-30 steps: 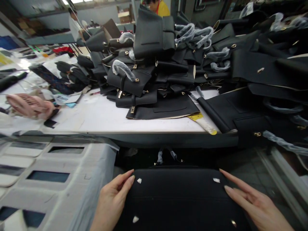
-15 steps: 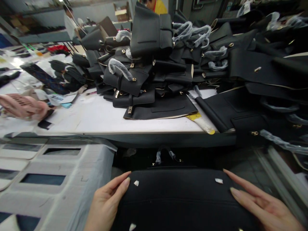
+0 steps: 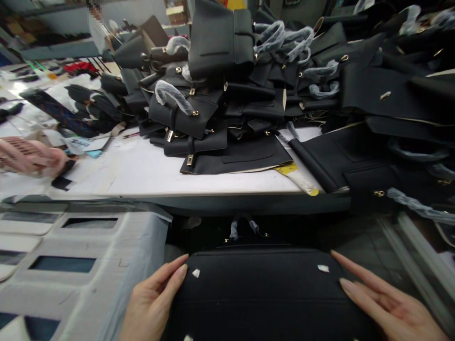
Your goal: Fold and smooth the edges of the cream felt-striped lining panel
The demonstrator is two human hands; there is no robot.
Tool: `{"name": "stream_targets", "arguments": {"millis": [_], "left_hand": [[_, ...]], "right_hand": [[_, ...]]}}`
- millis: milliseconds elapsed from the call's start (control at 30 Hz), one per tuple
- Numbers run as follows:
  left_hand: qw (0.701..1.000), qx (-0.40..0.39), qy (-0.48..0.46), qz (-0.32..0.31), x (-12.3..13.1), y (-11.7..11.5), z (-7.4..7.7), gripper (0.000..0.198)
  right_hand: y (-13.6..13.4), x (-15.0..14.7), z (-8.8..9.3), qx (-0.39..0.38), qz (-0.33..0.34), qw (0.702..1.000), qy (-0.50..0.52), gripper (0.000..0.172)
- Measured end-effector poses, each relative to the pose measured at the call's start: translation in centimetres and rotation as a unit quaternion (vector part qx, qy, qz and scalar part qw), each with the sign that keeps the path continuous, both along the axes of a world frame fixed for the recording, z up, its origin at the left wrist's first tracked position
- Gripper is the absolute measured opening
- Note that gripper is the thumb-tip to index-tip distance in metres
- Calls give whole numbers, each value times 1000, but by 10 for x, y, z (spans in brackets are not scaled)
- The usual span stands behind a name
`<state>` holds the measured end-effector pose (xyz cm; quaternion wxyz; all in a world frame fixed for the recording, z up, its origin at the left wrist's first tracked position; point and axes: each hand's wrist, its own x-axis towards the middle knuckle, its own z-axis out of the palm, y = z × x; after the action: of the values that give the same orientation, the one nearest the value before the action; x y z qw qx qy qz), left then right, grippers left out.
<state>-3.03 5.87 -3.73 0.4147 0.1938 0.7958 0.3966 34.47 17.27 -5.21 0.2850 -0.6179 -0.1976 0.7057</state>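
Low in the view lies a black leather bag [image 3: 263, 289], with small white bits stuck near its corners. My left hand [image 3: 152, 296] pinches the bag's upper left edge between thumb and fingers. At the upper right edge, my right hand [image 3: 386, 296] grips the same bag, thumb on top and fingers along the side. Just beyond the far edge, a handle wrapped in clear plastic [image 3: 243, 226] rises with gold-coloured fittings at its ends. The bag's near part runs out of the picture.
A white worktable [image 3: 142, 175] spans ahead, bearing a heap of black bags [image 3: 220, 47]. A pink fan [image 3: 30, 156] lies at its left. Grey panels with rectangular cut-outs [image 3: 81, 241] are stacked at lower left. A person [image 3: 97, 31] stands in the background.
Both hands keep their hold on the bag. My left hand and the bag's left corner have shifted slightly left. The camera view has tilted a little.
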Motion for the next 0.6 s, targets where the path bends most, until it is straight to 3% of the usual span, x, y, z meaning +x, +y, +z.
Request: {"name": "stream_targets", "arguments": {"millis": [133,400,600], "left_hand": [[997,-11,61,-43,-3,0,-10,66],[991,-5,112,-66,2,5,-9,58],[988,0,138,-66,4,7,-9,58]], "right_hand": [[1,-2,-9,-11,-1,1000,-7,87],[6,0,-14,-13,1,1000,7,81],[7,-1,-16,-7,16,1000,1,87]]}}
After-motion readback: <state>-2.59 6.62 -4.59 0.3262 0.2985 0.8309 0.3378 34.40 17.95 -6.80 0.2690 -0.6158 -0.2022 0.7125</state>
